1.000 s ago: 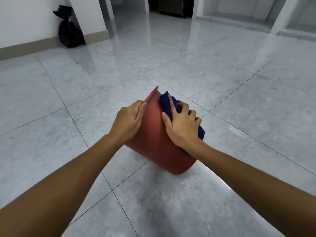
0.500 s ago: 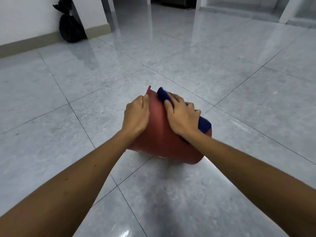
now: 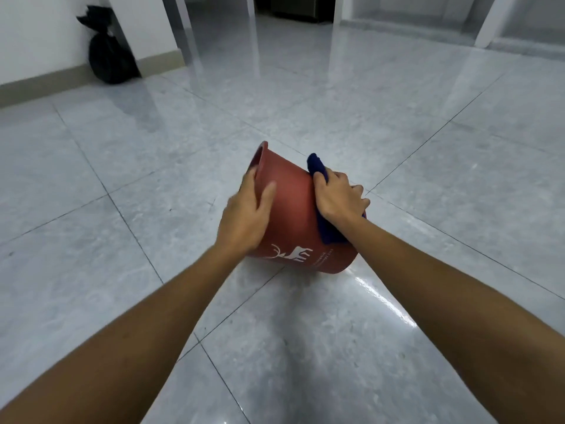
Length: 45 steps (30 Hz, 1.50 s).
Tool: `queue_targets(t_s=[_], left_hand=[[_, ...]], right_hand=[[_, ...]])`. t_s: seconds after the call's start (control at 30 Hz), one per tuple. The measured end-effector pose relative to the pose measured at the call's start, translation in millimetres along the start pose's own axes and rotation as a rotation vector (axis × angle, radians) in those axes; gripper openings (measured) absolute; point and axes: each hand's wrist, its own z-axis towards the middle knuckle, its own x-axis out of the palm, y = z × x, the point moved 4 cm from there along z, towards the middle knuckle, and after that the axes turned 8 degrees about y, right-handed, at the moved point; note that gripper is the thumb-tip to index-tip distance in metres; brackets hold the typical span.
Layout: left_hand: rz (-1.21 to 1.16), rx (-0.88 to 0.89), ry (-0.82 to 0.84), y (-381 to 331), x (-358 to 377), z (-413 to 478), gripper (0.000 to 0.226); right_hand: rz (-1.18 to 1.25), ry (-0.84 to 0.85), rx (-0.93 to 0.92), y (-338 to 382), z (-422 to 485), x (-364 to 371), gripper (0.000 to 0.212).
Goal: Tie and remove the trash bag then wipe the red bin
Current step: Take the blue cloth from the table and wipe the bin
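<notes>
The red bin (image 3: 293,206) is tipped on its side above the tiled floor, its mouth facing away to the left and a white deer print showing near its base. My left hand (image 3: 246,215) grips the bin at the rim, thumb on the outer wall and fingers over the edge. My right hand (image 3: 339,195) presses a dark blue cloth (image 3: 325,231) against the bin's right outer wall. A tied black trash bag (image 3: 107,55) stands far off by the wall at the back left.
Glossy grey floor tiles (image 3: 397,123) spread all around. A white wall with a beige skirting board (image 3: 46,84) runs along the left. White pillars and a dark doorway lie at the back.
The bin has turned in my hands, so the deer print now faces me. My right hand with the cloth has slid round to the bin's right side. My left hand has shifted its hold at the rim.
</notes>
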Motion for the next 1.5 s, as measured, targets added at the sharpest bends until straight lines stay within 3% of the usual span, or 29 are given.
queue_targets(t_s=[0.1, 0.17, 0.3, 0.37, 0.43, 0.57, 0.63, 0.73, 0.77, 0.83, 0.9, 0.97, 1.03, 1.13, 1.27, 1.33, 1.4, 1.5], left_hand=[[0.126, 0.041, 0.013, 29, -3, -28, 0.034], [0.143, 0.048, 0.002, 28, -10, -27, 0.035], [0.017, 0.032, -0.137, 12, -14, -19, 0.045], [-0.001, 0.004, -0.149, 9, -13, -17, 0.048], [0.049, -0.012, -0.149, 4, -12, -13, 0.047], [0.106, -0.079, -0.139, -2, -11, -1, 0.049], [0.102, -0.12, -0.129, 0, -10, 4, 0.051], [0.062, -0.19, -0.04, 3, -9, 11, 0.054], [0.037, -0.194, 0.003, 2, -8, 16, 0.054], [-0.079, -0.182, 0.052, -2, -6, 22, 0.054], [-0.223, -0.123, 0.054, -4, -5, 17, 0.049], [-0.228, -0.026, 0.037, 2, -1, -4, 0.035], [-0.155, 0.04, 0.084, 17, 6, -28, 0.025], [-0.089, 0.025, 0.149, 34, 7, -40, 0.027], [-0.126, 0.021, 0.146, 28, -11, -28, 0.026], [-0.153, 0.047, 0.168, 23, -12, -25, 0.026], [-0.183, 0.058, 0.161, 19, -8, -26, 0.027], [-0.185, 0.042, 0.128, 17, -2, -27, 0.029]], right_hand=[[0.134, 0.016, 0.224, -9, 9, -9, 0.051], [0.123, -0.017, 0.209, -4, 3, -6, 0.049], [-0.104, -0.103, -0.355, 45, -43, 28, 0.046], [-0.115, -0.133, -0.456, 47, -52, 28, 0.047], [-0.085, -0.163, -0.33, 21, -38, 16, 0.045], [0.059, -0.045, 0.197, -41, -11, -4, 0.049], [0.007, -0.076, 0.104, -28, -16, -2, 0.046], [-0.132, -0.086, -0.361, 18, -43, 13, 0.042], [-0.157, -0.087, -0.438, 26, -49, 17, 0.043], [-0.162, -0.128, -0.379, 22, -45, 10, 0.043], [-0.112, -0.147, -0.166, 4, -24, -4, 0.043], [-0.045, -0.103, 0.037, -18, -6, -20, 0.047], [0.022, -0.058, 0.12, -32, 3, -27, 0.046], [0.053, -0.054, 0.012, -31, -5, -22, 0.042], [-0.273, -0.193, -0.464, -7, -54, 1, 0.049], [-0.329, -0.258, -0.605, 6, -68, 4, 0.049], [-0.293, -0.26, -0.569, 17, -56, -1, 0.046], [-0.022, -0.01, -0.238, 24, -11, -10, 0.043]])
